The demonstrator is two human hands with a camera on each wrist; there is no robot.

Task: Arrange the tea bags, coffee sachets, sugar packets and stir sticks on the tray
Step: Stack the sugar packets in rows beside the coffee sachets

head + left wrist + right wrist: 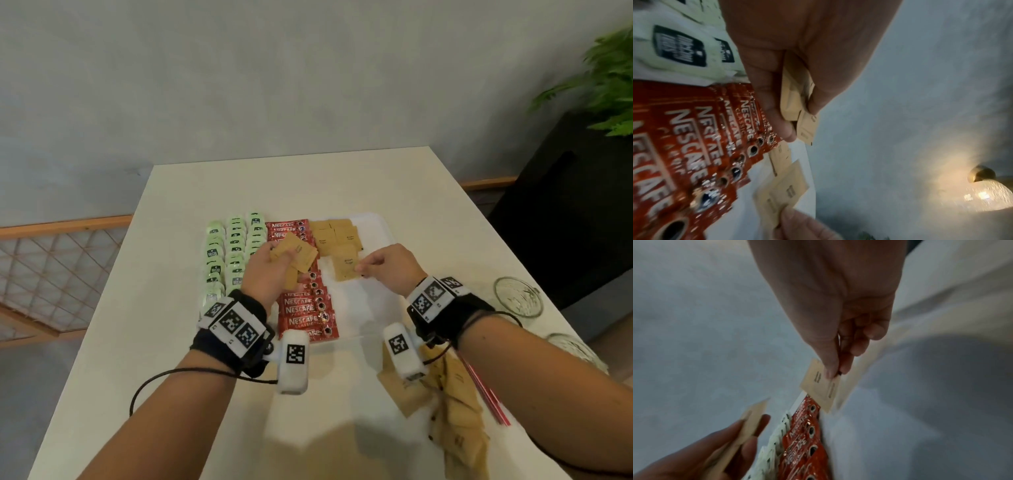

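Flat brown paper sugar packets (294, 257) fill left grip (265, 270); right grip (388, 265) pinches one (346, 268).

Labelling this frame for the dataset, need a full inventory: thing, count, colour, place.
tea bags: many, pale green, three columns at tray's left
Nescafe coffee sachets: many, red, overlapping column beside the tea
sugar packets on tray: several, brown, far right part
held sugar packet: one, brown, pinched low over the tray
sugar packet stack: several, brown, gripped
loose sugar packets: pile, brown, table near right
stir sticks: bundle, red, beside that pile
tray: one, white, table centre
glass bowls: two, clear, table's right edge
table: one, white
plant: green, far right
left hand: grips the stack
right hand: pinches one packet
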